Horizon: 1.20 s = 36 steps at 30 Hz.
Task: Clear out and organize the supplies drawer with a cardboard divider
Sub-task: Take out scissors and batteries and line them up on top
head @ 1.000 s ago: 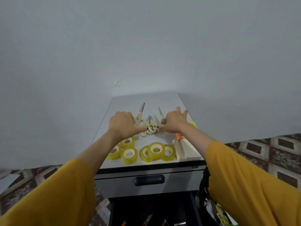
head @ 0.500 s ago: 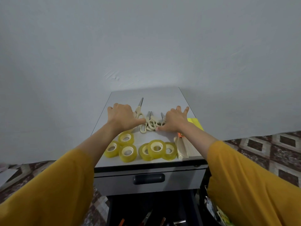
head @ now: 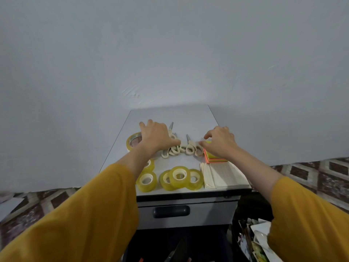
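The open drawer [head: 160, 242], at the cabinet's foot, is dark, cut off by the frame's edge, its contents unreadable; cream-handled scissors [head: 189, 148] (three pairs, seemingly) lie partly under the left hand [head: 156, 138], spread flat on them; the right hand [head: 220, 143], loosely bent, grips nothing above sticky notes [head: 215, 158]; six tape rolls [head: 179, 175].

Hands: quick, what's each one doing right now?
Left hand: open, resting flat on the scissors.
Right hand: open, thumb and forefinger apart, holding nothing.
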### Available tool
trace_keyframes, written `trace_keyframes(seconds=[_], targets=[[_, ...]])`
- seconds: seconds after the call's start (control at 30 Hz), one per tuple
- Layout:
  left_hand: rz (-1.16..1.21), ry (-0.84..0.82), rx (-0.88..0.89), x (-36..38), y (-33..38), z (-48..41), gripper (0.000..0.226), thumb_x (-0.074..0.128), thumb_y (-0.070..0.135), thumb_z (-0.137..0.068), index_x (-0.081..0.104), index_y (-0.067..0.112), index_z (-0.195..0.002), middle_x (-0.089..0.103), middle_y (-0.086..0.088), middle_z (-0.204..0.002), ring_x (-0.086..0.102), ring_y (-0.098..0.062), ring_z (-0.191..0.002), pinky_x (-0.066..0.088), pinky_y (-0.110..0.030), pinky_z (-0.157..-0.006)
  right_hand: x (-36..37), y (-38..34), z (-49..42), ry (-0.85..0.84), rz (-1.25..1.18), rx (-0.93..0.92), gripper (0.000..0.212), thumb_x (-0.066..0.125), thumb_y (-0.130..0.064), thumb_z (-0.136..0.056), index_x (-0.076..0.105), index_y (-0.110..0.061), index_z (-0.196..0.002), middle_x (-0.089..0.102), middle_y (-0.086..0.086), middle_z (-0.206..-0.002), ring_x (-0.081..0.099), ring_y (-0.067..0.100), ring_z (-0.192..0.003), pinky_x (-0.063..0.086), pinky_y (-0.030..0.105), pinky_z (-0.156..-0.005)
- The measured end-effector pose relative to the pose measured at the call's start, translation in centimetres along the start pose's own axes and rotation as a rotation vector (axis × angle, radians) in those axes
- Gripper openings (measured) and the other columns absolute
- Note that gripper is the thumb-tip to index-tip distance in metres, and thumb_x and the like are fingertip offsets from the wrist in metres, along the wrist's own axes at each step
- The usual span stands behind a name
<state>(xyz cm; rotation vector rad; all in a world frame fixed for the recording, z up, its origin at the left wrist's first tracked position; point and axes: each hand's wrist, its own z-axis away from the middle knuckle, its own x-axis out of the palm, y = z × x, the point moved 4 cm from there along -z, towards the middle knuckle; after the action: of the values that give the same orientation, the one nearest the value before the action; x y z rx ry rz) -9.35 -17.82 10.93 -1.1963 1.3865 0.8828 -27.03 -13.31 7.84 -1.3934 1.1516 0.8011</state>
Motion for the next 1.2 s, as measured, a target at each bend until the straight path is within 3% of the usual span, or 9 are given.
trace_keyframes(seconds=[0.23, 0.37, 0.5, 0.63, 0.8, 1.0, 1.2], targets=[[-0.072, -0.043, -0.012, 1.6, 0.1, -0.8, 0.049, 0.050, 0.063, -0.077, 0.044, 0.016, -0.063, 0.056, -0.007, -0.097, 0.043, -0.027, -0.112, 0.025, -0.047, -0.101, 0.0, 0.9, 0.2, 0.029, -0.060, 0.009, 0.036, 0.056, -0.039, -0.089, 0.067, -0.012, -0.111, 0.056, 0.010, -0.121, 0.040, 0.029, -0.120, 0.039, 0.038, -0.090], [-0.105, -0.039, 0.018, 2.3, 0.2, -1.1, 0.050, 0.049, 0.064, -0.077, 0.051, 0.014, -0.077, 0.053, -0.009, -0.121, 0.036, -0.028, -0.121, 0.023, -0.050, -0.104, 0.3, 1.0, 0.2, 0.021, -0.070, 0.017, 0.034, 0.057, -0.038, -0.089, 0.069, -0.012, -0.107, 0.057, 0.010, -0.118, 0.041, 0.030, -0.119, 0.040, 0.037, -0.087], [-0.122, -0.007, 0.045, 2.5, 0.0, -1.3, 0.049, 0.048, 0.063, -0.080, 0.049, 0.014, -0.078, 0.055, -0.008, -0.116, 0.039, -0.027, -0.118, 0.027, -0.049, -0.101, 0.7, 1.0, 0.4, 0.010, -0.095, 0.026, 0.032, 0.057, -0.036, -0.088, 0.072, -0.010, -0.098, 0.058, 0.011, -0.111, 0.044, 0.030, -0.114, 0.037, 0.033, -0.079], [-0.086, -0.021, 0.052, 2.7, -0.3, -0.7, 0.047, 0.050, 0.059, -0.080, 0.050, 0.013, -0.075, 0.057, -0.007, -0.110, 0.041, -0.026, -0.115, 0.030, -0.045, -0.098, 0.9, 0.8, 0.8, 0.010, -0.121, 0.010, 0.029, 0.058, -0.033, -0.088, 0.071, -0.011, -0.101, 0.058, 0.010, -0.113, 0.047, 0.030, -0.114, 0.040, 0.034, -0.084], [0.070, 0.014, 0.060, 2.3, -1.3, 0.3, 0.037, 0.054, 0.043, -0.080, 0.071, 0.010, -0.079, 0.061, -0.006, -0.112, 0.044, -0.025, -0.112, 0.034, -0.041, -0.093, 0.2, 0.3, 1.6, 0.059, -0.152, -0.015, 0.023, 0.059, -0.026, -0.088, 0.068, -0.012, -0.103, 0.060, 0.007, -0.111, 0.050, 0.025, -0.110, 0.043, 0.034, -0.085], [0.287, 0.135, 0.074, 0.0, -1.8, 4.0, 0.024, 0.054, 0.026, -0.086, 0.071, 0.011, -0.088, 0.066, -0.006, -0.103, 0.049, -0.025, -0.105, 0.037, -0.033, -0.082, -2.2, -1.6, 4.0, 0.122, -0.230, -0.037, 0.017, 0.053, -0.004, -0.084, 0.068, -0.009, -0.091, 0.065, 0.003, -0.091, 0.050, 0.013, -0.078, 0.035, 0.022, -0.066], [0.411, 0.186, 0.085, -2.0, -2.0, 8.9, 0.021, 0.056, 0.026, -0.087, 0.071, 0.013, -0.089, 0.068, -0.008, -0.096, 0.057, -0.025, -0.095, 0.045, -0.035, -0.079, -3.9, -3.1, 7.8, 0.127, -0.287, -0.065, 0.018, 0.052, 0.000, -0.083, 0.068, -0.008, -0.087, 0.063, 0.003, -0.083, 0.053, 0.017, -0.081, 0.038, 0.024, -0.067]])
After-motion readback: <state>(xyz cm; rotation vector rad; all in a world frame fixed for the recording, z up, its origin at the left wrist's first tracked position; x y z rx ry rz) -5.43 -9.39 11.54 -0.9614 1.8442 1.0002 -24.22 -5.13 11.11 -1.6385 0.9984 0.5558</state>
